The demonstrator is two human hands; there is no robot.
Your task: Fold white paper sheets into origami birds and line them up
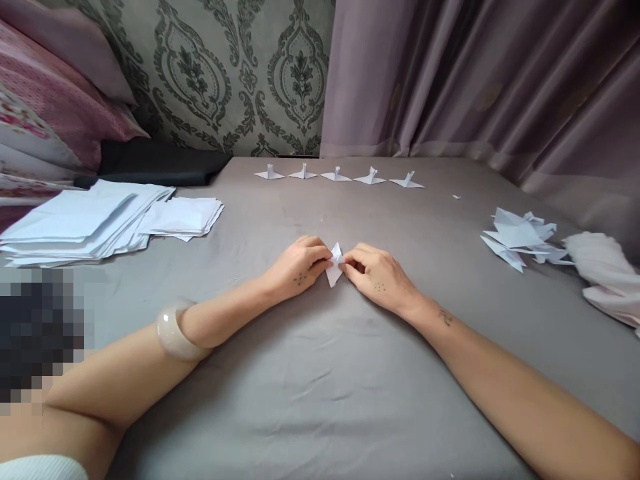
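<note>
Between my two hands is a small piece of folded white paper (335,272), roughly diamond-shaped with its long points towards and away from me. My left hand (303,265) pinches its left side between thumb and fingers. On the other side, my right hand (375,272) grips the right edge in the same way. The fingertips cover the middle of the fold. Both hands rest low over the grey cloth surface (320,373). A pale bangle (176,331) circles my left forearm.
Several folded paper figures (337,175) stand in a row at the back. Large paper sheets (65,217) and a stack of smaller squares (183,217) lie left. More folded papers (523,233) are heaped right, beside a pale crumpled cloth (603,267). Black fabric (160,162) lies back left.
</note>
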